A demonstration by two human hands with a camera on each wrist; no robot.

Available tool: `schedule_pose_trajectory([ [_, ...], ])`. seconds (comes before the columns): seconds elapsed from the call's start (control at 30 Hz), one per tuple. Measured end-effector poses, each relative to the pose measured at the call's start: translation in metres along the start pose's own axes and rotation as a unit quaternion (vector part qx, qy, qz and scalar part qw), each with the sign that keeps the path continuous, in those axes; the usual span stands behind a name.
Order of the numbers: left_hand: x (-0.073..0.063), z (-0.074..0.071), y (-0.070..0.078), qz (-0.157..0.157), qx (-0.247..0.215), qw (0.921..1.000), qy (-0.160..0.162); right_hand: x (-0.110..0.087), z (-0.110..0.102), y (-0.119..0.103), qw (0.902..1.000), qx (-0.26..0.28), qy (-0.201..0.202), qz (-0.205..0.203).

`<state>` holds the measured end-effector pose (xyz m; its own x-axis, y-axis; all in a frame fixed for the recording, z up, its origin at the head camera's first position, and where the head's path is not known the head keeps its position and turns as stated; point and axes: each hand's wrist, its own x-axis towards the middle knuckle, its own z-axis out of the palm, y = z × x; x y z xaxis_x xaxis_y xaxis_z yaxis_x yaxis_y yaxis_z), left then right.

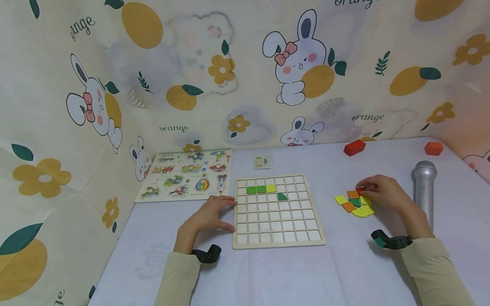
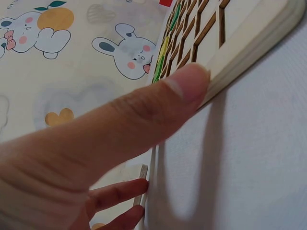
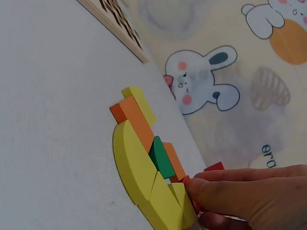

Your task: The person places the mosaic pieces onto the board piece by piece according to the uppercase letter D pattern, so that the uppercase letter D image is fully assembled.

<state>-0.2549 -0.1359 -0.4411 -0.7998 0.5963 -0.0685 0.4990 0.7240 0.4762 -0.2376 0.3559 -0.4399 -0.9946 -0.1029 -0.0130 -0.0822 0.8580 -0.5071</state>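
A wooden grid board (image 1: 279, 245) lies on the table, with two green squares (image 1: 256, 189), a yellow square (image 1: 270, 188) and a green quarter-round piece (image 1: 282, 197) in its upper cells. My left hand (image 1: 207, 217) rests against the board's left side, its thumb (image 2: 187, 86) touching the edge. To the right of the board is a small pile of yellow (image 3: 134, 158), orange (image 3: 136, 122) and green (image 3: 161, 157) pieces. At the pile's far right, my right hand (image 1: 386, 193) pinches a red piece (image 3: 186, 180) between thumb and fingers, which partly hide it.
A picture board (image 1: 187, 176) with printed toys lies at the back left, and a small patterned card (image 1: 263, 161) lies behind the grid board. Two red blocks (image 1: 354, 147) (image 1: 434, 148) sit at the back right. A silver microphone (image 1: 424, 192) lies right of my right hand.
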Motion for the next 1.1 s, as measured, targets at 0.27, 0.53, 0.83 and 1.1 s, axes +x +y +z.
schedule_pose_trajectory([
  [0.27,0.0,0.0,-0.001,0.002,0.007,1.0,0.002,0.002,0.0,0.002,1.0,0.004,-0.006,0.004],
  [0.53,0.0,0.001,-0.001,0.004,0.005,1.0,0.002,0.005,0.005,0.006,0.9996,-0.019,0.017,-0.014],
  [0.83,0.001,0.001,-0.001,-0.005,0.001,1.0,0.001,0.006,0.006,0.005,0.9992,-0.02,0.025,-0.024],
  [1.1,0.001,0.002,0.0,-0.02,-0.005,0.9998,0.003,0.011,0.018,-0.019,0.9964,0.018,0.048,-0.067],
])
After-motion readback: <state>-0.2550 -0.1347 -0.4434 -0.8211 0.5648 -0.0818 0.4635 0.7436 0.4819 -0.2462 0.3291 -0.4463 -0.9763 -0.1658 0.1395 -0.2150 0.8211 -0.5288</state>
